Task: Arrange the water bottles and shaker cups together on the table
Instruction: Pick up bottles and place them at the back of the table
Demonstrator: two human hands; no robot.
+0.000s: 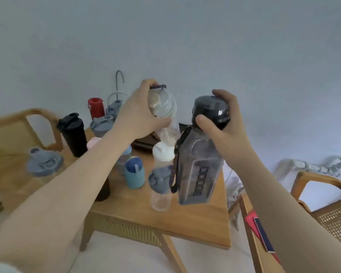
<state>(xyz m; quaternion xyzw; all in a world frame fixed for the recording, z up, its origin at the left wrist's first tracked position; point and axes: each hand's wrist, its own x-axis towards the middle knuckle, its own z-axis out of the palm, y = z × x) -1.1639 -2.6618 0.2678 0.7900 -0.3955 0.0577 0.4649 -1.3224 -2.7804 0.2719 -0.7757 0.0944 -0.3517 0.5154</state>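
You hold two bottles above the table (195, 229).
Your left hand (138, 113) grips a clear bottle (165, 107); at 3 o'clock, your right hand (222, 123) clasps a smoky, black-capped bottle (199, 164).

A home room: wooden table (195, 229), rattan chairs (327, 213), plain wall (185, 36).

Occlusions and blur, head view

Left arm (98, 154) covers a pink item (92, 142) at 9 o'clock and most of a dark bottle (104, 191) under it. Smoky bottle (199, 168) hides part of the clear bottle (161, 186); its label text is too blurred to read. Chair (323, 196) at 4 o'clock cut off by the edge.
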